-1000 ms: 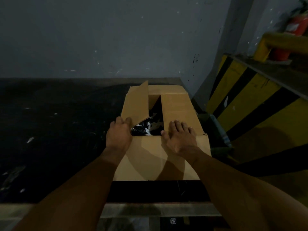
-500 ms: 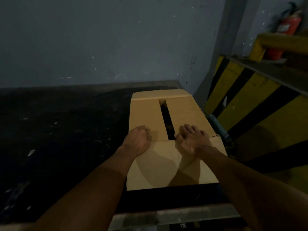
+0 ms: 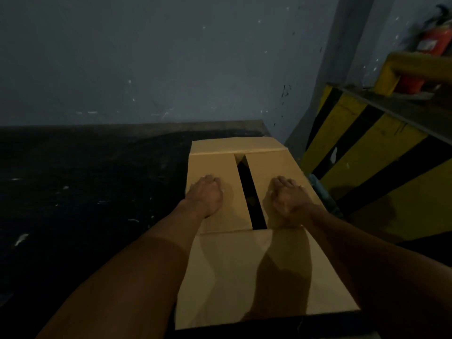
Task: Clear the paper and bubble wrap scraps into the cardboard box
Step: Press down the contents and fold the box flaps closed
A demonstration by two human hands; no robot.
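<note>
The box [image 3: 244, 265] sits at the table's [image 3: 85, 192] right end, both top flaps folded down with a dark slit between. Left hand [image 3: 205, 194] and right hand [image 3: 288, 199] lie open, palms flat, one per flap, holding nothing. Closing step; next, I judge, press the flaps together

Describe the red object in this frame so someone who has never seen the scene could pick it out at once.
Start at the cardboard box under both hands, then look right to the yellow and black striped barrier. Follow it up to the yellow rail in the top right corner. The fire extinguisher stands behind that rail against the grey wall, the only red thing in view.
</note>
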